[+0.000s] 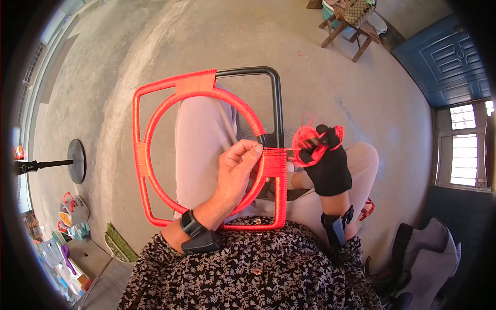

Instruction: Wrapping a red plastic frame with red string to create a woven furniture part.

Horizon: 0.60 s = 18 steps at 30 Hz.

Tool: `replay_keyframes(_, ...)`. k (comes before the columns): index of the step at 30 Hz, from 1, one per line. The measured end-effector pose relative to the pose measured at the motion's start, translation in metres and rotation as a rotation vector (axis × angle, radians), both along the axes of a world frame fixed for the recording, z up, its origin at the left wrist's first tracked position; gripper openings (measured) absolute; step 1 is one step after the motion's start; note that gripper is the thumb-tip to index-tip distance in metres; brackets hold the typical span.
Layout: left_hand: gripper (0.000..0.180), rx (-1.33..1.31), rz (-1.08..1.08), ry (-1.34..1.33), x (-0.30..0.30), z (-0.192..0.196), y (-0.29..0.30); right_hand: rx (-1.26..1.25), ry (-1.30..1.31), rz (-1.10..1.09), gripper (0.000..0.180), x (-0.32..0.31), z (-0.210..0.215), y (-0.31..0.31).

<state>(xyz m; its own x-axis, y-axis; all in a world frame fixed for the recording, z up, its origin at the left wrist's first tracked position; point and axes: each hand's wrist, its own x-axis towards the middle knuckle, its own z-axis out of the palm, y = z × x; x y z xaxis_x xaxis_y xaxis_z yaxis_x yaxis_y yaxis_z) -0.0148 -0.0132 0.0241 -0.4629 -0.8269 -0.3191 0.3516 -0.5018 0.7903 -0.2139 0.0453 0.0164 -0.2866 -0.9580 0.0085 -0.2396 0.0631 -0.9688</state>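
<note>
Across my lap lies a square frame [137, 116] with a ring inside it, mostly wrapped in red cord. Bare black tubing [278, 98] shows along its upper right corner. My left hand [238, 168], bare, pinches the ring's right side, thumb and finger closed where the red wrapping meets the black part. My right hand [328, 163], in a black glove, is closed around a loose bundle of red cord [305, 147] just right of the frame. Strands stretch from that bundle to the wrapped band [274, 164] that joins ring and frame.
A small wooden stool [351, 23] with a checked bag stands at the far right, near a blue door [447, 57]. On the left are a black stand with a round base [77, 161], a white basket [75, 211] and a green broom [120, 242]. A grey padded seat [429, 258] sits at right.
</note>
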Motion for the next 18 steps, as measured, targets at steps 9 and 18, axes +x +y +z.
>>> replay_keyframes(9,0.012,-0.038,-0.017,0.02,0.0,-0.017,0.003,0.234,-0.119,0.186,0.027,0.0,-0.008,0.002)
replay_keyframes(18,0.013,0.016,-0.125,-0.031,0.007,-0.02,0.005,0.292,-0.324,0.147,0.026,0.018,0.02,0.033)
